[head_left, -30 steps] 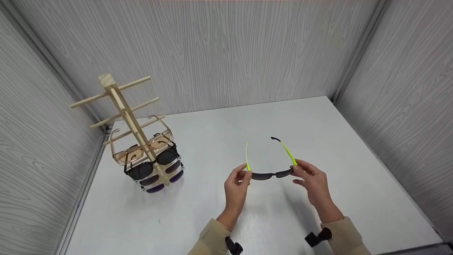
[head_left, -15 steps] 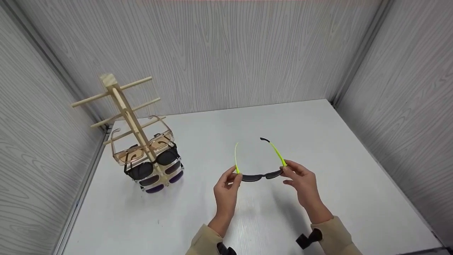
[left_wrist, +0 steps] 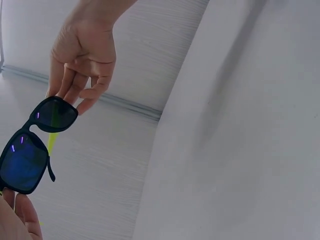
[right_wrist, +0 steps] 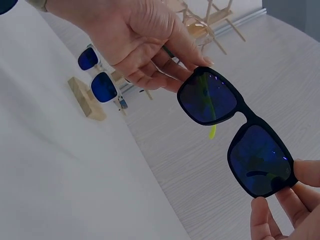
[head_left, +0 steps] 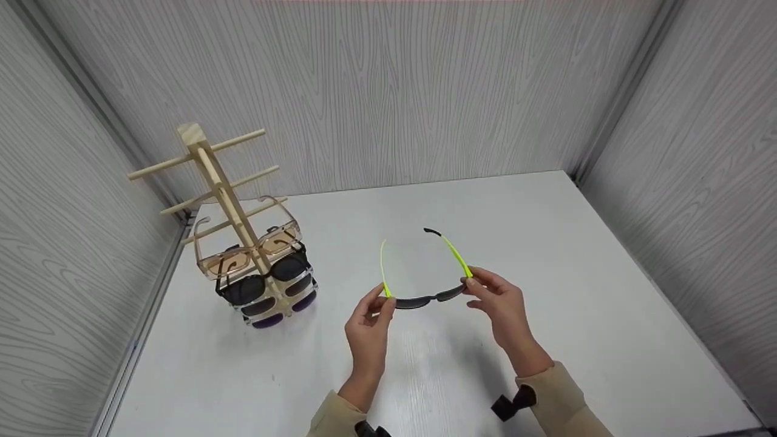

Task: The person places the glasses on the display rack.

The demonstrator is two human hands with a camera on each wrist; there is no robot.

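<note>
A white table spreads beneath both hands. On it, well off to the left hand's side and farther back, stands a wooden rack hung with several pairs of sunglasses.

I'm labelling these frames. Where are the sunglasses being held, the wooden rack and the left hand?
sunglasses (head_left: 428, 298), head view, on the dark front frame.
wooden rack (head_left: 213, 177), head view, on the slanted centre post.
left hand (head_left: 367, 325), head view, on the back of the hand.
</note>
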